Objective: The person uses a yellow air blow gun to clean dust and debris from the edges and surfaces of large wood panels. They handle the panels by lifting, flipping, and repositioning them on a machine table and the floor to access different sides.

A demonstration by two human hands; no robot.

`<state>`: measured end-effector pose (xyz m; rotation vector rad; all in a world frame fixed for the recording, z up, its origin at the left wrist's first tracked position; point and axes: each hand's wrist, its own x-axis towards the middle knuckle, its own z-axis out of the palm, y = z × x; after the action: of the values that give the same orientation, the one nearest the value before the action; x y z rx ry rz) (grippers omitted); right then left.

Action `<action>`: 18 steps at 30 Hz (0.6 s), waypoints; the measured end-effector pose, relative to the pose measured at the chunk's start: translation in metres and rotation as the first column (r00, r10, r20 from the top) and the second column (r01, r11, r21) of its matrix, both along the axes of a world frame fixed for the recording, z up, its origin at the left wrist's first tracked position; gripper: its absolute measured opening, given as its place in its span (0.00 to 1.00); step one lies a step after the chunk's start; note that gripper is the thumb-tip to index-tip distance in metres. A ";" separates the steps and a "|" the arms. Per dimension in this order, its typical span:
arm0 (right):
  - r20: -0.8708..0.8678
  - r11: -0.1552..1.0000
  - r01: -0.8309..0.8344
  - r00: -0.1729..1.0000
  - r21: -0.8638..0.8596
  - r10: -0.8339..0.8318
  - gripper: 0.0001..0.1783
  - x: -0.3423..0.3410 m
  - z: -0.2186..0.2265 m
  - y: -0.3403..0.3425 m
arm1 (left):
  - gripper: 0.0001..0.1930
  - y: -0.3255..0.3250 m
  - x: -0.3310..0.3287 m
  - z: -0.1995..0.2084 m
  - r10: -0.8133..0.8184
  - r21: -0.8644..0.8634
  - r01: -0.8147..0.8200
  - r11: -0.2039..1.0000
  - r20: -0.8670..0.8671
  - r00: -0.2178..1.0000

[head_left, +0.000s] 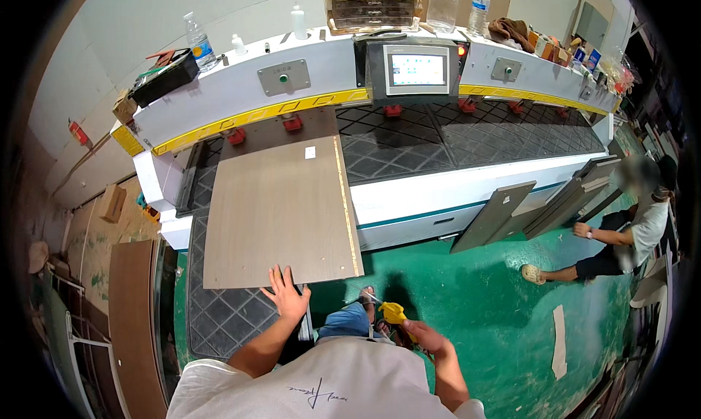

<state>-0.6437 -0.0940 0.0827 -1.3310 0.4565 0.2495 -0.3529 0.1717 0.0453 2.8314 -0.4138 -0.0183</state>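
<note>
A large wood-grain panel (274,200) lies on the black ribbed mat (226,320) of a white machine, its far end under the beam. It bears a small white label (310,152), small holes by the near edge, and a pale raw strip down its right side. My left hand (287,295) is open, fingers spread on the panel's near edge. Low on the right, apart from the panel, my right hand (429,336) is closed round a yellow air blow gun (393,313), its thin nozzle pointing up and left. The fingers on its handle are partly hidden.
Red clamps (293,122) hang below the yellow-striped beam (248,121), which carries a screen (417,69). Bottles and boxes stand on top. Several panels (496,214) lean against the machine's front at right, beside a crouching person (646,225). More boards (131,324) stand at left.
</note>
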 end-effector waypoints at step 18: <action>-0.014 0.953 0.188 0.982 0.238 -0.190 0.35 -0.005 -0.015 -0.011 | 0.44 -0.003 0.001 -0.003 -0.004 0.017 0.003 1.000 0.026 1.000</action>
<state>-0.6487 -0.1045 0.0682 -1.0458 0.5256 0.1339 -0.3522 0.1690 0.0423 2.8508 -0.4264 0.0140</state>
